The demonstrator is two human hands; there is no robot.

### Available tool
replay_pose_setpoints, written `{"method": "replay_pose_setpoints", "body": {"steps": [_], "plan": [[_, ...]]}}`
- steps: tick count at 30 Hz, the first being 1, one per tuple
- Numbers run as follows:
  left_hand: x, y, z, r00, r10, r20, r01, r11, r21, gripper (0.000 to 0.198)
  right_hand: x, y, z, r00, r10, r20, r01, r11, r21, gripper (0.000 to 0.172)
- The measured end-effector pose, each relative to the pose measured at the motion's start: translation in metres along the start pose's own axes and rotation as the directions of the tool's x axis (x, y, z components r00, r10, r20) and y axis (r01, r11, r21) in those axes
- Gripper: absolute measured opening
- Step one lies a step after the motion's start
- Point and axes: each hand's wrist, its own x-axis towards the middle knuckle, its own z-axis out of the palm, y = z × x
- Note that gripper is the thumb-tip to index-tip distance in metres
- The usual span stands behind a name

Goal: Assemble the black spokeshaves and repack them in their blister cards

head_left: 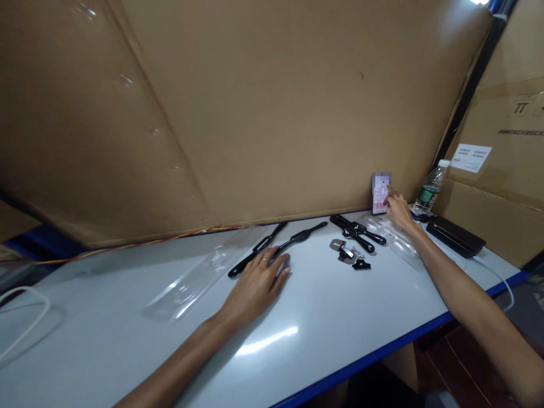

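My left hand [255,280], a ring on one finger, lies palm down on the table with its fingers stretched out. Its fingertips touch the near handle of a long black spokeshave-like body [302,234]. Beside it lies a second black two-handled body [244,265] with a slot in its middle, partly behind the fingers. My right hand [402,212] reaches to the far edge, its index finger at the lit screen of an upright phone [379,198]. Between the hands are crossed black handled tools [359,241], a metal blade plate [338,245] and a small black cap piece [361,264].
Clear plastic sleeves lie on the left [191,289] and under my right forearm [403,246]. A water bottle [430,187] and a black device [457,235] with a white cable stand at right. Cardboard [272,113] walls the back; a blue edge [361,362] borders the table.
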Motion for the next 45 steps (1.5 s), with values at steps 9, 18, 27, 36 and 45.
{"method": "replay_pose_setpoints", "body": {"steps": [9, 18, 27, 36, 45], "plan": [[0.001, 0.001, -0.002, 0.999, -0.004, 0.032, 0.003, 1.0, 0.023, 0.044, 0.0, 0.001, 0.001, 1.0, -0.01, -0.009, 0.01, 1.0, -0.004, 0.03], [0.0, 0.001, -0.001, 1.0, -0.004, 0.023, 0.004, 1.0, 0.018, 0.042, 0.0, 0.003, 0.003, 1.0, -0.004, -0.001, 0.004, 1.0, 0.012, 0.031], [0.001, 0.001, -0.003, 0.999, 0.0, 0.042, -0.002, 0.999, 0.041, 0.044, 0.0, 0.004, 0.006, 1.0, -0.008, -0.012, 0.009, 0.999, 0.044, 0.031], [0.0, 0.0, -0.002, 0.999, 0.002, 0.048, -0.005, 0.999, 0.052, 0.044, 0.001, 0.008, 0.009, 0.999, 0.042, -0.035, -0.042, 0.999, 0.006, 0.03], [0.0, -0.001, -0.001, 0.999, 0.011, 0.038, -0.013, 0.999, 0.044, 0.044, 0.002, 0.008, 0.009, 0.999, 0.02, -0.033, -0.019, 0.999, 0.031, 0.032]]}}
